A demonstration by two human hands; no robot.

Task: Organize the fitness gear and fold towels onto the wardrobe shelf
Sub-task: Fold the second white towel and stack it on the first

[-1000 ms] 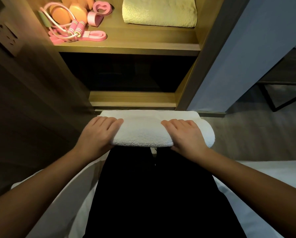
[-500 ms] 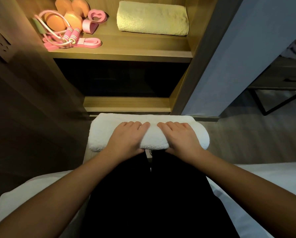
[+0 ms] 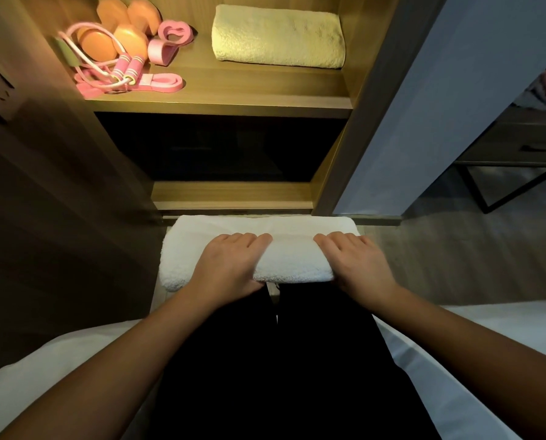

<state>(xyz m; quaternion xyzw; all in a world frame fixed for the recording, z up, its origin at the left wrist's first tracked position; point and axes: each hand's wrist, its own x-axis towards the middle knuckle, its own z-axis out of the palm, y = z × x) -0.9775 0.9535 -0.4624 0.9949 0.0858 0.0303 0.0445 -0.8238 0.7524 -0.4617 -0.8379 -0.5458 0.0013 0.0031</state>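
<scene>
So, fingers (image 3: 249, 242) of the left hand (image 3: 230, 265) and right hand (image 3: 357, 268) were laid flat, uncurled, on the folded white towel (image 3: 294, 258), rested across the lap (image 3: 281, 360). Yellow towel (image 3: 278, 36) and pink fitness gear (image 3: 122, 71) were stowed on the wardrobe shelf (image 3: 233, 87) beyond.

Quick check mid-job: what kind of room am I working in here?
Probably a bedroom or hotel room: an open wooden wardrobe with a lit shelf holding a folded yellow towel, white bedding along the near edge, and a drawer unit on metal legs to the right.
</scene>
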